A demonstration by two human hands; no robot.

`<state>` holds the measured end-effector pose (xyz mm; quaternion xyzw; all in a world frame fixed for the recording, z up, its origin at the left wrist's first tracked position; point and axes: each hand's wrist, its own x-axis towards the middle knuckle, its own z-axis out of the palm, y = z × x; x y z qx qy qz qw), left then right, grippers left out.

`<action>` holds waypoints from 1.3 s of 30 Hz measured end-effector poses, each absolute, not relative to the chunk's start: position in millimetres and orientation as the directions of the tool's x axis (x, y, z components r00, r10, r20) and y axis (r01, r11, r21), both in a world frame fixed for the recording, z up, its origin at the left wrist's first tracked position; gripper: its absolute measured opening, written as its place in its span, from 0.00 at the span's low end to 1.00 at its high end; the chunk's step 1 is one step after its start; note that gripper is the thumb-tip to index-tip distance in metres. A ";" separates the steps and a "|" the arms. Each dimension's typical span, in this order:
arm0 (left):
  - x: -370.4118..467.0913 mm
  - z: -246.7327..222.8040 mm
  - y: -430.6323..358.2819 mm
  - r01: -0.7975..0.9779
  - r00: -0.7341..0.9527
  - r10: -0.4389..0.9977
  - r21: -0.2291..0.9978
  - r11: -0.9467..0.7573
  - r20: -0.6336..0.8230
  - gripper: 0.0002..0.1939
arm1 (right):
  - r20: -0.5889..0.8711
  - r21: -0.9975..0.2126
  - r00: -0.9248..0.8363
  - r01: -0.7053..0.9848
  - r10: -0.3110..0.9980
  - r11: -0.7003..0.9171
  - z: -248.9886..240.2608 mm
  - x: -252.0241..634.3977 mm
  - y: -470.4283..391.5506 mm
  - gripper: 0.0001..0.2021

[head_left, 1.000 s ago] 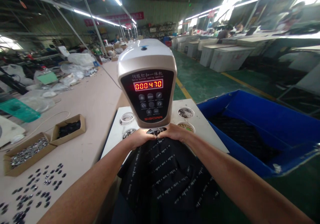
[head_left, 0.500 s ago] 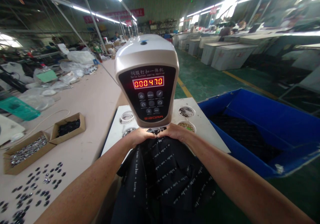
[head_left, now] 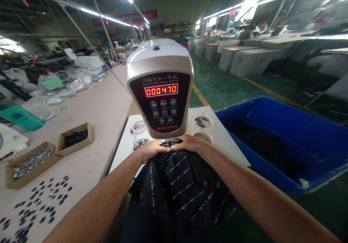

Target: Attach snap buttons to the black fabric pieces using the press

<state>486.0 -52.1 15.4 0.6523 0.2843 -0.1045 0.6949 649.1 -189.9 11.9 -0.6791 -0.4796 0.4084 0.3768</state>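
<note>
A dark garment [head_left: 187, 185] with rows of small white lettering hangs from both hands toward me. My left hand [head_left: 152, 149] pinches its upper edge from the left, thumb pointing inward. My right hand [head_left: 189, 143] grips the same edge from the right, and the two thumbs nearly meet. Both hands are just under the head of a button machine [head_left: 160, 91], whose red display reads 000470. The machine's head hides the fingertips in part. What lies under the machine's working point, between the hands, is too small to make out.
Round cups of small metal parts [head_left: 203, 121] are set in the white machine table [head_left: 228, 145]. On the left bench, a cardboard box of shiny fasteners [head_left: 32, 163], a box of black pieces [head_left: 74, 138] and scattered dark fasteners [head_left: 35, 203] lie. A blue bin [head_left: 293, 123] with dark cloth stands right.
My left hand has dropped slightly and the garment's folds have shifted a little, opening a small gap under the machine head. The display number is the same.
</note>
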 end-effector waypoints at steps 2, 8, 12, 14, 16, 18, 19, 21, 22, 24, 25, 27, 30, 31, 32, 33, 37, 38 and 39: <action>485.5 13.5 -51.4 0.516 0.815 0.218 0.844 0.146 -0.536 0.25 | -0.152 -0.899 0.199 0.380 0.968 -0.219 10.1 648.2 -191.4 0.20; 485.6 8.0 -47.2 0.509 0.820 0.212 0.847 0.155 -0.531 0.27 | 0.032 -0.781 0.392 0.584 0.920 -0.221 -3.0 632.4 -191.6 0.17; 485.4 7.6 -45.3 0.500 0.833 0.205 0.858 0.118 -0.514 0.25 | 0.099 -0.666 0.431 0.698 0.897 -0.262 -12.9 626.6 -192.9 0.16; 484.2 8.6 -43.8 0.497 0.839 0.209 0.864 0.085 -0.503 0.24 | 0.116 -0.620 0.459 0.727 0.881 -0.297 -17.7 626.0 -193.4 0.16; 481.8 9.1 -41.5 0.500 0.839 0.217 0.864 0.051 -0.498 0.22 | 0.120 -0.568 0.480 0.751 0.869 -0.336 -21.3 625.7 -193.2 0.17; 478.5 8.3 -38.9 0.511 0.836 0.222 0.860 0.023 -0.502 0.21 | 0.114 -0.514 0.481 0.777 0.869 -0.363 -23.2 625.1 -192.3 0.17; 476.7 7.6 -37.8 0.515 0.834 0.223 0.857 0.014 -0.505 0.20 | 0.111 -0.489 0.476 0.791 0.873 -0.369 -23.5 624.7 -191.8 0.18; 473.9 5.8 -36.4 0.518 0.834 0.221 0.856 0.008 -0.506 0.20 | 0.109 -0.444 0.468 0.812 0.877 -0.379 -23.3 623.6 -190.9 0.18; 473.0 4.9 -36.2 0.514 0.836 0.217 0.858 0.011 -0.504 0.20 | 0.105 -0.425 0.468 0.819 0.877 -0.386 -22.8 623.0 -190.6 0.18; 472.2 3.7 -36.6 0.503 0.844 0.202 0.864 0.022 -0.497 0.20 | 0.092 -0.386 0.470 0.830 0.878 -0.403 -21.8 621.9 -190.4 0.19; 472.2 3.4 -37.0 0.497 0.849 0.191 0.867 0.030 -0.493 0.20 | 0.089 -0.365 0.470 0.836 0.878 -0.410 -21.3 621.5 -190.4 0.19; 472.2 3.0 -37.7 0.488 0.856 0.171 0.872 0.044 -0.488 0.20 | 0.090 -0.324 0.465 0.850 0.881 -0.415 -20.5 620.7 -190.5 0.19; 472.0 2.6 -37.8 0.481 0.862 0.154 0.875 0.056 -0.484 0.20 | 0.105 -0.285 0.463 0.862 0.880 -0.420 -19.8 619.9 -190.1 0.19; 471.8 2.4 -37.6 0.481 0.862 0.151 0.875 0.057 -0.484 0.20 | 0.105 -0.279 0.468 0.861 0.877 -0.426 -19.8 619.7 -189.8 0.19; 471.7 2.2 -37.4 0.480 0.863 0.149 0.875 0.057 -0.483 0.20 | 0.106 -0.276 0.477 0.857 0.873 -0.435 -19.8 619.4 -189.5 0.19; 471.7 1.8 -37.2 0.478 0.864 0.149 0.877 0.057 -0.481 0.20 | 0.105 -0.274 0.486 0.853 0.868 -0.444 -20.0 619.1 -189.1 0.19; 472.0 -1.0 -36.5 0.463 0.870 0.168 0.885 0.046 -0.464 0.20 | 0.103 -0.275 0.515 0.837 0.851 -0.473 -21.5 618.2 -188.9 0.19; 472.2 -2.0 -36.3 0.459 0.871 0.176 0.887 0.040 -0.459 0.20 | 0.109 -0.279 0.515 0.837 0.850 -0.471 -22.0 618.1 -189.1 0.19; 472.3 -3.0 -35.9 0.456 0.872 0.182 0.889 0.033 -0.454 0.20 | 0.116 -0.284 0.514 0.837 0.850 -0.467 -22.7 618.0 -189.4 0.19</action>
